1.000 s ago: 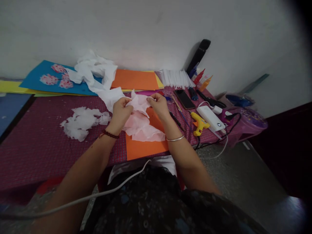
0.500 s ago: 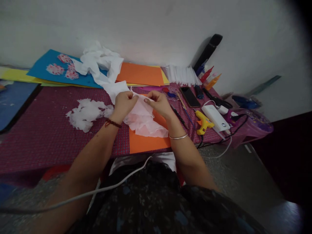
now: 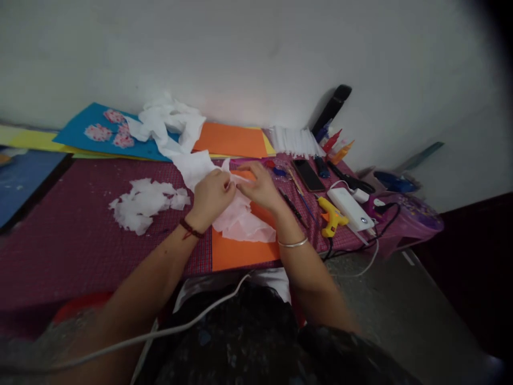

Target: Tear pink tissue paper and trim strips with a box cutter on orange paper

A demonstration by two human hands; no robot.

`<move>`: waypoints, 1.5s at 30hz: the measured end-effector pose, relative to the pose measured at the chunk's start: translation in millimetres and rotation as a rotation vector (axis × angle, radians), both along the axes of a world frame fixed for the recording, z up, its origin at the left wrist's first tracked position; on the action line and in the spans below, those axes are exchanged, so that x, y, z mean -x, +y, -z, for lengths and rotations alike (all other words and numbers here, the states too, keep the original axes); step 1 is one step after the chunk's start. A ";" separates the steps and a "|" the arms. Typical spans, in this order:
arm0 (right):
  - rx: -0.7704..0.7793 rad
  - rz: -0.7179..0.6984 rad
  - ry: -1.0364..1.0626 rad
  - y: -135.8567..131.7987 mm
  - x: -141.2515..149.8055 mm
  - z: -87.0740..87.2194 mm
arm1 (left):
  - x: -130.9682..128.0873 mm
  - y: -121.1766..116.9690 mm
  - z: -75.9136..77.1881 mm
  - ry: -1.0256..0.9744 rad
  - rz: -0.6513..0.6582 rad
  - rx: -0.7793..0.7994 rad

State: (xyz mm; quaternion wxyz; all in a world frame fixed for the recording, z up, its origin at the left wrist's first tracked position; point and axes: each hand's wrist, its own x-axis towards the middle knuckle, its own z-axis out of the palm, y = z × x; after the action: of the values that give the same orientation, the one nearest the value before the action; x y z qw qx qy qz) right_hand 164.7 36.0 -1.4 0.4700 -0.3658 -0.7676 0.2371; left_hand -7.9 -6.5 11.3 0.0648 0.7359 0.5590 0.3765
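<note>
Across the checked tablecloth [image 3: 88,219], the orange sheet [image 3: 234,256] lies beneath crumpled pale pink tissue paper [image 3: 248,227]. The left hand [image 3: 210,198] and right hand [image 3: 262,187] have drawn closer, leaving less tissue stretched between; the left pinches it, the right's grip is unclear.

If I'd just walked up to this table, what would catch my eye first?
Probably the pale pink tissue under the two hands, bright against the orange sheet beneath it. Next, the yellow glue gun to the right, beside a white power bank, and the pink-and-white tufts on blue paper at the back left.
</note>
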 end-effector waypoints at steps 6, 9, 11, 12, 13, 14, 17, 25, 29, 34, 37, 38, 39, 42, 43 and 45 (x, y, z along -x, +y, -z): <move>-0.074 0.178 -0.081 7.0 -2.9 3.7 | -7.6 -5.9 -0.4 0.159 0.149 0.009; -0.003 0.286 -0.058 11.6 -7.7 5.2 | -3.5 0.1 2.4 0.128 0.130 0.029; 0.044 0.325 -0.043 13.1 -9.8 5.1 | 0.7 4.3 4.4 0.088 0.062 0.063; 0.058 0.332 -0.036 13.1 -9.8 4.6 | 2.5 5.9 5.2 0.057 0.013 0.083; 0.067 0.328 -0.032 12.5 -9.0 4.0 | 3.8 7.1 5.7 0.019 -0.035 0.100; 0.072 0.318 -0.033 11.2 -7.5 3.3 | 4.5 8.0 6.0 -0.023 -0.072 0.110; 0.098 0.260 -0.062 5.4 0.5 1.1 | 3.9 10.6 5.9 -0.128 -0.096 0.101; 0.104 0.321 -0.051 9.5 -2.4 5.8 | 18.7 20.8 -0.6 -0.116 -0.176 0.068; 0.158 0.332 0.021 14.1 -6.7 8.2 | 21.0 18.4 -2.8 -0.150 -0.191 0.064; 0.177 0.107 0.105 6.9 3.9 6.9 | 4.6 7.8 -2.6 -0.334 -0.009 0.065; 0.226 0.171 0.153 9.3 4.0 9.6 | 1.5 5.6 -1.9 -0.533 0.062 0.122; 0.244 0.201 0.215 12.2 2.0 11.0 | 2.7 6.9 -1.3 -0.617 0.058 0.143; 0.256 0.233 0.291 15.8 -0.8 12.5 | 4.6 9.1 -0.5 -0.708 0.041 0.162; 0.270 0.301 0.463 27.6 -10.6 16.6 | 11.2 19.6 3.5 -0.982 -0.030 0.251; 0.278 0.305 0.489 30.9 -13.3 17.8 | 12.8 23.3 5.3 -1.050 -0.042 0.288; 0.300 0.309 0.519 35.6 -16.9 19.6 | 14.8 30.0 9.8 -1.155 -0.056 0.345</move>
State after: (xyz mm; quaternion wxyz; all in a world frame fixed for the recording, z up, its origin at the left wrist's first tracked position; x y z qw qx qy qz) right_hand 181.6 71.5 -21.0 0.6211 -0.4704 -0.5143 0.3584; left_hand -22.7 23.4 1.5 0.4665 0.3760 0.5055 0.6208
